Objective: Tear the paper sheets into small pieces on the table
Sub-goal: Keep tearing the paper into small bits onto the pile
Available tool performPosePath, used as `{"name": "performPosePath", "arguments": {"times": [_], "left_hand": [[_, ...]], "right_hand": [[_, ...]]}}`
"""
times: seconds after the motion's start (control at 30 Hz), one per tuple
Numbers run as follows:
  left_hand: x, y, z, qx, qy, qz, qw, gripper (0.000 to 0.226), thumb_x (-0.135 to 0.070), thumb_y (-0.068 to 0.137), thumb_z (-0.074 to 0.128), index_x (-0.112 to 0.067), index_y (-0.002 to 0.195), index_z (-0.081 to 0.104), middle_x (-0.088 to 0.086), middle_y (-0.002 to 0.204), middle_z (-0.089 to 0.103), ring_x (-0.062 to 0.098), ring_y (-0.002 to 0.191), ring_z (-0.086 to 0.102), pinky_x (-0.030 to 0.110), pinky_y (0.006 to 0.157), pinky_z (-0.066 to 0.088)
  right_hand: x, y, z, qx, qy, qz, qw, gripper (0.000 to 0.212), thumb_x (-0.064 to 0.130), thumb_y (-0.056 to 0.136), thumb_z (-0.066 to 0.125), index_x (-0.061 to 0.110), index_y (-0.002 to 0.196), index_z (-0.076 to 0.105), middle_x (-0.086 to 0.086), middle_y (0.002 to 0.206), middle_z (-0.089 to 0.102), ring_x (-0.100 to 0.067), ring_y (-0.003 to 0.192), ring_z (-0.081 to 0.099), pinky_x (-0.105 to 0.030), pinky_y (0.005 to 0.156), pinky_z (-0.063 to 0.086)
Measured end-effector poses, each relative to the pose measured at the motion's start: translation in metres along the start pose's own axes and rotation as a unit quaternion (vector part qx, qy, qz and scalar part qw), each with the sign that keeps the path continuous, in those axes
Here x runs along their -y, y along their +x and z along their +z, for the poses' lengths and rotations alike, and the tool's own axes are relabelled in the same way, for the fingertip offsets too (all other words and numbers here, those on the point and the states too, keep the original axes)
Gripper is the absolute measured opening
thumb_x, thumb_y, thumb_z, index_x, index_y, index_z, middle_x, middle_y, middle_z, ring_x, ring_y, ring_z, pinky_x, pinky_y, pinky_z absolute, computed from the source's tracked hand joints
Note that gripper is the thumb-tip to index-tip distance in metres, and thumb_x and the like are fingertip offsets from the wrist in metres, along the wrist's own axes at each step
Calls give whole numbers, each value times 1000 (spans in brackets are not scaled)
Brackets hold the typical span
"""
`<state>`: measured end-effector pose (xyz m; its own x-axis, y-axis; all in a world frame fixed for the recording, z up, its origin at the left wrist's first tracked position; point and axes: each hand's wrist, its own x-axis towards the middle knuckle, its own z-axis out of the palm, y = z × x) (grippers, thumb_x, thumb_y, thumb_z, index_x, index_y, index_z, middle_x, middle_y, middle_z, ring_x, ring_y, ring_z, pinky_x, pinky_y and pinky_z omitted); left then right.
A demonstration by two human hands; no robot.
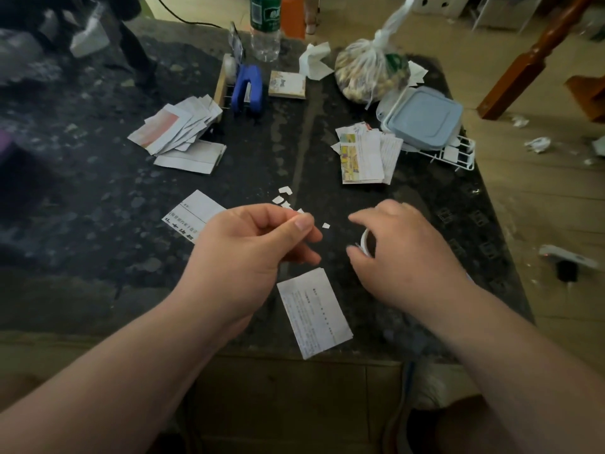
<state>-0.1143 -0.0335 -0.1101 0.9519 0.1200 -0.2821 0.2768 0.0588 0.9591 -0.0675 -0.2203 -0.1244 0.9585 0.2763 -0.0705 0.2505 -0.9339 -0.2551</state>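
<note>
Early stage: few scraps (283, 198) on the counter (262, 152); stacks (176, 129) untorn. Fingers of the left hand (252, 247) are pinched, contents unclear; the right hand (406, 257) holds a curled strip (364, 240).

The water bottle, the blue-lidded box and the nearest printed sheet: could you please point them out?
water bottle (265, 21), head view, green label.
blue-lidded box (422, 116), head view, middle of lid.
printed sheet (314, 312), head view, middle of page.

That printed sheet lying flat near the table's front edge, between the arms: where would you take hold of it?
The printed sheet lies flat on the table, so its middle offers no lip. Its nearest corner seems to reach the front edge: pinch there, coming from the person's side, thumb on top, finger beneath.
</note>
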Motion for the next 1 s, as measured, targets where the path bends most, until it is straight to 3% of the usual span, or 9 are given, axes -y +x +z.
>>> {"name": "performPosePath", "arguments": {"times": [0.07,0.17,0.23,0.37,0.47,0.57,0.67,0.83,1.0], "left_hand": [[1,-1,1,27,-3,-15,1000,19,-18,96,65,-11,82,77,6,85,78,17,72,73,31,74,58],[6,-2,5,73,12,-22,997,20,-16,99,61,-13,89,78,7,88,79,19,81,74,40,83,60],[6,-4,7,101,22,-15,995,20,-11,100,59,-11,94,77,7,87,79,17,82,75,33,81,60],[7,-4,6,95,19,8,995,13,-10,95,64,-11,94,77,7,87,79,21,84,76,40,85,60],[8,-6,5,98,32,52,993,10,-15,91,68,-12,86,76,7,81,78,22,76,76,41,79,61],[6,-10,6,110,12,79,991,15,-20,88,67,-10,81,74,8,75,75,23,67,73,32,67,58],[4,-10,4,125,-27,89,988,17,-20,88,66,-6,79,72,13,73,73,28,63,72,30,63,57],[5,-10,2,127,-20,110,986,14,-15,89,65,-3,83,70,17,74,72,30,62,71,35,63,58],[8,-13,4,111,-35,118,986,13,-12,87,66,0,89,71,17,76,72,26,62,70,30,62,58]], "right_hand": [[5,-6,-8,-56,165,-34,984,22,34,91,71,29,112,72,13,97,66,-5,92,62,-22,77,50],[16,-9,-17,66,408,-2,911,14,37,95,66,29,95,77,9,81,73,-6,75,68,-27,65,51],[19,-8,-16,114,480,15,869,20,42,91,64,28,90,78,3,75,72,-11,70,66,-33,62,49],[22,-6,-18,97,494,-6,864,18,30,97,68,20,85,78,1,72,72,-9,68,67,-23,60,48],[24,-11,-23,83,540,-22,837,21,18,96,65,9,79,74,1,60,66,-6,53,61,-13,51,44],[30,-17,-23,116,642,16,758,26,17,93,64,12,68,66,-3,53,57,-7,37,47,-16,36,35],[37,-20,-23,144,713,57,684,29,20,89,63,8,63,59,-8,49,50,-13,31,35,-16,32,27],[44,-23,-25,138,745,79,648,34,23,84,65,1,64,50,-11,46,43,-13,29,37,-16,29,26],[47,-22,-24,144,752,126,631,38,23,88,63,3,61,45,-7,40,37,-13,26,36,-19,31,23]]}}
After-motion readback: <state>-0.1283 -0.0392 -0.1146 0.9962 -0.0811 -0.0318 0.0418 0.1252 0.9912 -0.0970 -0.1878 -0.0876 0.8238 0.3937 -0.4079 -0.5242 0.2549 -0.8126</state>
